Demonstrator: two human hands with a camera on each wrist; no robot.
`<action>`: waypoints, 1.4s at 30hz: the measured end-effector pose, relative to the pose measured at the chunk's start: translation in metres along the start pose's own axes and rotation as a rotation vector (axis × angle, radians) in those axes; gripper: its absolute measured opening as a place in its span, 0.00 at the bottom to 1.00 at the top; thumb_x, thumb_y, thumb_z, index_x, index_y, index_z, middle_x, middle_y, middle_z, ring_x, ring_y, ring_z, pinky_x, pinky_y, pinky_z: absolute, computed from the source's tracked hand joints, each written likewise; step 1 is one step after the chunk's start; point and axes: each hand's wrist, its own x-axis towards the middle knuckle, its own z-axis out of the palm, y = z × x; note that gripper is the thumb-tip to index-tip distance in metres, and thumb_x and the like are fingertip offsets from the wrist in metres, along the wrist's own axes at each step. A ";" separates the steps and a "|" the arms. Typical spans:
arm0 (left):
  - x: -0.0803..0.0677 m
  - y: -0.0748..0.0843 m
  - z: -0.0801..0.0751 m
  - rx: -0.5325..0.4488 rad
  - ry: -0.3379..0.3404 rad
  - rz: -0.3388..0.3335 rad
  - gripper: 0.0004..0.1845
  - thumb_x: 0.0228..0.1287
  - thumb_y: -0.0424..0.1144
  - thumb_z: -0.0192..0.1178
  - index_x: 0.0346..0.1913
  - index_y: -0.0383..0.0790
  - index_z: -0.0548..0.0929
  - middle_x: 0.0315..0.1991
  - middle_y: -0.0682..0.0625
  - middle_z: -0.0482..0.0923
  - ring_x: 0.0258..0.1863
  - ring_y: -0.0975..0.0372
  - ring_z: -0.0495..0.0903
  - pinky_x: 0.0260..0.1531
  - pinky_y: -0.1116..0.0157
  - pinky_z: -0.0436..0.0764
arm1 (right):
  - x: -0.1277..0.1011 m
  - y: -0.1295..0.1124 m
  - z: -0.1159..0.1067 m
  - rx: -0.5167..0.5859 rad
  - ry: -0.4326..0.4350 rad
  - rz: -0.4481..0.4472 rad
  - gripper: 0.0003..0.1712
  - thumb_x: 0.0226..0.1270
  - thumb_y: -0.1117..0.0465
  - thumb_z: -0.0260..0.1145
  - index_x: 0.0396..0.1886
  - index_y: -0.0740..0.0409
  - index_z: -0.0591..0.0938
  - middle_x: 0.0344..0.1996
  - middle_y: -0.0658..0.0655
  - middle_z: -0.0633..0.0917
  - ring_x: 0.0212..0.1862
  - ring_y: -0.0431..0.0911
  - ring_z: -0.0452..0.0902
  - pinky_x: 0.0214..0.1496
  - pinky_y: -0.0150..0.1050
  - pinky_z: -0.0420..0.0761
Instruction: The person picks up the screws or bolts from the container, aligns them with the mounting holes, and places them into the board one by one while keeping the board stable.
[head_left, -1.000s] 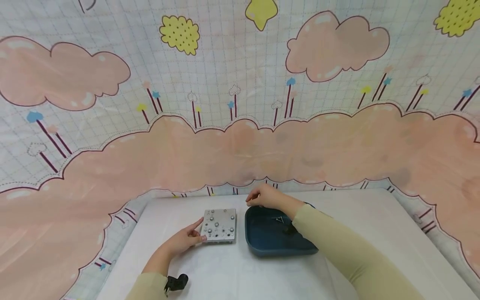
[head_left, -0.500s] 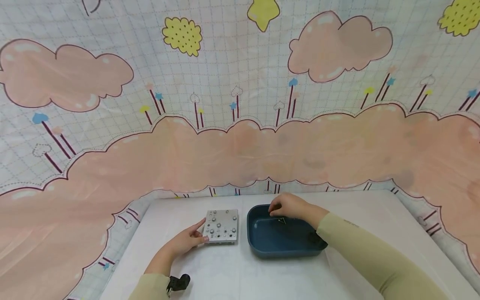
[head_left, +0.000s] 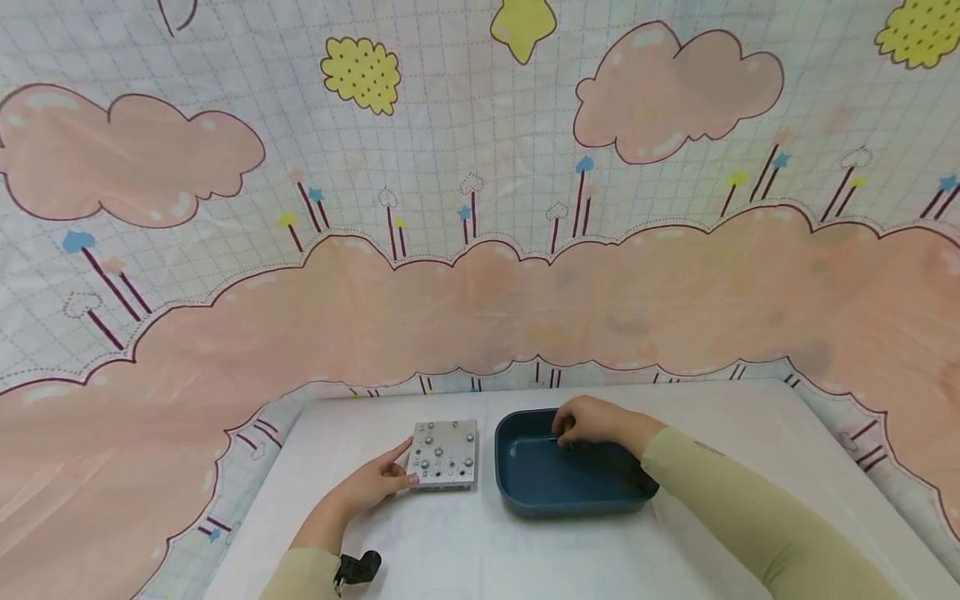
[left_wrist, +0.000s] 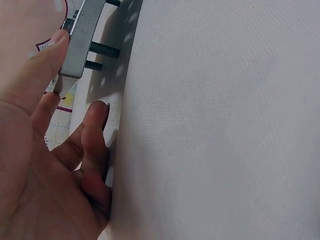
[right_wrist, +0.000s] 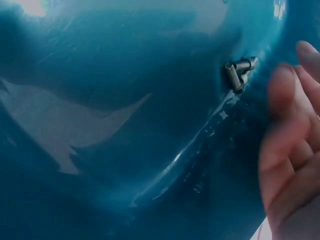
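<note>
A square metal plate [head_left: 442, 452] studded with screws stands on the white table [head_left: 465, 550]. My left hand [head_left: 396, 475] holds its near left corner. In the left wrist view my thumb [left_wrist: 54, 50] lies on the plate's [left_wrist: 82, 30] edge, a finger sits under the corner, and bolts [left_wrist: 102, 50] stick out below. My right hand [head_left: 567, 433] reaches into the far side of a dark blue tray [head_left: 525, 492]. In the right wrist view, small metal screws [right_wrist: 238, 73] lie on the tray floor [right_wrist: 125, 130], just left of my loosely curled fingers [right_wrist: 295, 135], which hold nothing.
A cloth backdrop [head_left: 480, 250] printed with clouds rises right behind the table. A black clip [head_left: 358, 567] sits on my left wrist. White tabletop runs along the front and to the right of the tray.
My right hand has moved from the tray's far left corner rightward and down into the tray, toward the screws. The left hand and plate have stayed put.
</note>
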 end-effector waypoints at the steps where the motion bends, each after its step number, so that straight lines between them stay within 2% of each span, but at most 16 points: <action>1: 0.000 0.000 0.000 0.002 0.000 0.000 0.44 0.58 0.49 0.72 0.76 0.52 0.63 0.39 0.49 0.74 0.35 0.58 0.71 0.36 0.61 0.70 | 0.000 0.000 0.001 0.033 -0.013 0.031 0.08 0.64 0.63 0.71 0.42 0.59 0.86 0.25 0.48 0.85 0.25 0.42 0.79 0.30 0.37 0.78; 4: 0.000 -0.001 0.000 0.005 0.000 0.002 0.44 0.58 0.48 0.71 0.76 0.51 0.62 0.39 0.48 0.74 0.34 0.58 0.71 0.36 0.61 0.71 | -0.001 0.000 0.002 0.096 -0.039 0.110 0.09 0.65 0.65 0.70 0.44 0.61 0.85 0.25 0.50 0.84 0.23 0.44 0.79 0.28 0.39 0.78; 11: -0.001 0.003 0.000 0.031 0.002 -0.002 0.44 0.59 0.49 0.71 0.76 0.51 0.62 0.39 0.49 0.75 0.34 0.58 0.71 0.36 0.62 0.71 | -0.003 -0.004 0.001 0.094 -0.060 0.253 0.09 0.65 0.64 0.70 0.43 0.60 0.84 0.27 0.52 0.83 0.26 0.45 0.81 0.29 0.40 0.81; 15: 0.000 0.004 0.000 0.032 0.008 -0.002 0.44 0.59 0.49 0.71 0.76 0.51 0.63 0.39 0.48 0.75 0.35 0.58 0.71 0.36 0.62 0.71 | -0.004 -0.006 -0.001 0.110 -0.065 0.300 0.08 0.65 0.65 0.70 0.43 0.61 0.83 0.30 0.53 0.83 0.28 0.46 0.82 0.31 0.41 0.82; 19: 0.000 0.003 0.000 0.033 0.008 0.004 0.44 0.58 0.50 0.71 0.76 0.51 0.63 0.39 0.48 0.74 0.35 0.58 0.71 0.36 0.62 0.71 | -0.006 -0.009 -0.003 0.112 -0.064 0.331 0.05 0.65 0.66 0.69 0.39 0.62 0.83 0.29 0.54 0.83 0.28 0.47 0.82 0.31 0.41 0.83; 29: 0.001 0.002 0.001 0.018 0.007 0.010 0.44 0.58 0.48 0.71 0.76 0.50 0.63 0.38 0.48 0.75 0.34 0.58 0.71 0.36 0.62 0.71 | -0.007 -0.011 -0.002 0.044 -0.065 0.364 0.03 0.66 0.65 0.68 0.33 0.61 0.83 0.26 0.54 0.82 0.27 0.46 0.82 0.32 0.41 0.83; 32: 0.001 0.001 0.001 0.013 0.006 0.009 0.45 0.58 0.49 0.72 0.76 0.50 0.62 0.38 0.48 0.75 0.34 0.58 0.71 0.36 0.62 0.71 | -0.007 -0.009 0.001 0.054 -0.053 0.366 0.03 0.65 0.66 0.69 0.33 0.61 0.82 0.26 0.54 0.82 0.27 0.47 0.82 0.31 0.41 0.83; 39: 0.001 0.002 0.000 0.006 -0.002 0.016 0.45 0.58 0.48 0.71 0.77 0.49 0.62 0.39 0.48 0.75 0.34 0.58 0.71 0.36 0.62 0.71 | -0.002 -0.007 0.008 0.068 -0.046 0.327 0.03 0.65 0.66 0.69 0.36 0.61 0.83 0.28 0.54 0.82 0.28 0.47 0.82 0.30 0.41 0.83; 42: 0.000 0.002 0.001 -0.001 -0.005 0.017 0.44 0.59 0.47 0.71 0.77 0.48 0.62 0.39 0.48 0.75 0.34 0.58 0.71 0.36 0.62 0.71 | 0.001 -0.007 0.011 0.068 -0.046 0.319 0.02 0.65 0.65 0.69 0.35 0.59 0.83 0.27 0.54 0.83 0.27 0.47 0.81 0.30 0.41 0.82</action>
